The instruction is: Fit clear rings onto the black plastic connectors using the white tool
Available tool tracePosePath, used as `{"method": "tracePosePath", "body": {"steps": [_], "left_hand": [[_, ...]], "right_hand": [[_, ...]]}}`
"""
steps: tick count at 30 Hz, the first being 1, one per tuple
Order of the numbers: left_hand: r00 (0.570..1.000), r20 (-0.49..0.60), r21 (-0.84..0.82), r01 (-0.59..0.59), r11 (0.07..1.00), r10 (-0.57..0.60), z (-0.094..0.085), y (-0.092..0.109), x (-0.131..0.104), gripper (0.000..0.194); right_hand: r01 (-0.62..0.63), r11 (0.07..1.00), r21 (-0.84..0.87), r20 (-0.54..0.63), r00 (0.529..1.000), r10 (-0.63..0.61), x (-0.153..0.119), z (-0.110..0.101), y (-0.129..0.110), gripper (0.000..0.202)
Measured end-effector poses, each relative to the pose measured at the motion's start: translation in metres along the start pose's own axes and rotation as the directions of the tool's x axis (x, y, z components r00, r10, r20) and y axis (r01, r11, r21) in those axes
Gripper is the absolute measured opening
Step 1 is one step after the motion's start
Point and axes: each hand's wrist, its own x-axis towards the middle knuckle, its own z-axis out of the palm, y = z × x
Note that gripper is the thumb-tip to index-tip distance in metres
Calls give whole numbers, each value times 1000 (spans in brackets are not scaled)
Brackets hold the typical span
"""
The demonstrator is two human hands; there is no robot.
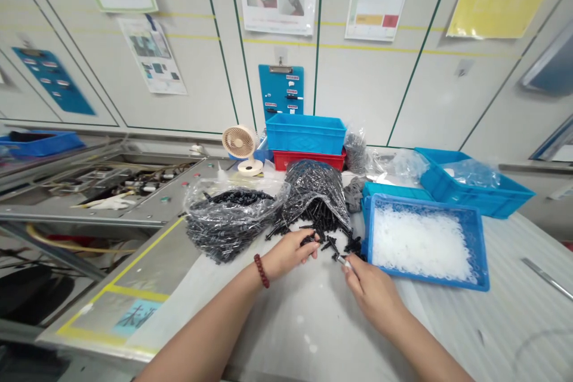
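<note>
My left hand [290,252], with a dark red bead bracelet at the wrist, is closed around some small black parts [310,239] that show between thumb and fingers. My right hand [370,287] grips a short silver-white tool [342,261], its tip pointing left toward a small black part; I cannot tell whether they touch. Just beyond both hands, black stick-like parts [316,212] spill from the mouth of a clear plastic bag [313,176]. More loose black parts [353,245] lie between that bag and the blue tray.
A blue tray [481,250] of small white rings stands tilted at right. Another clear bag [215,239] of black parts sits at left. Behind are a fan [239,142], a blue bin [305,134] on a red bin [308,160], and another blue bin [505,197]. A metal strip [546,277] lies far right.
</note>
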Motion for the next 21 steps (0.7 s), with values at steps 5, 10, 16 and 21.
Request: {"method": "tracePosePath", "body": {"steps": [5,10,16,21], "left_hand": [[998,37,-184,-50,982,58,1,6,-2,26],[999,36,-233,35,972,-27,4,7,-2,17],[995,91,-96,-25,995,33,9,7,-3,9],[994,67,20,-90,996,88,13,10,-4,3]], "right_hand": [[7,1000,4,4,1000,-7,0,-2,-1,21],[24,1000,15,34,999,-24,0,-4,-3,22],[32,998,-59,107,994,-25,0,-3,-5,20],[38,992,-121,146,989,-20,0,-3,-8,18]]}}
